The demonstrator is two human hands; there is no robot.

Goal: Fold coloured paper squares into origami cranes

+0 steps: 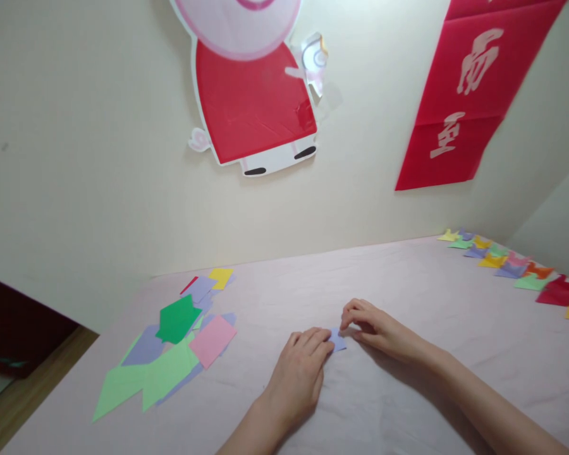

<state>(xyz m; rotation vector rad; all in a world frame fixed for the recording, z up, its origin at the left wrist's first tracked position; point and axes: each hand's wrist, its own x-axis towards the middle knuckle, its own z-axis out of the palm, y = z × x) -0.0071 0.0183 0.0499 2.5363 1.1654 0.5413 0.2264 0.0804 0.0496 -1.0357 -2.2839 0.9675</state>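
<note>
A small piece of purple paper (338, 340) lies on the cloth-covered surface between my two hands, its left part hidden under fingers. My left hand (304, 360) rests over that left side, fingers bent and close together, holding the paper down. At the paper's upper right corner, my right hand (367, 323) has its thumb and fingers curled in a pinch at the edge. How much of the paper sits between those fingertips is hard to see.
Loose coloured sheets lie at left, among them a green sheet (177, 319), a pink sheet (213, 341) and a light green sheet (168, 373). Along the right edge runs a row of folded paper pieces (512, 268). Behind stands a wall (99, 189).
</note>
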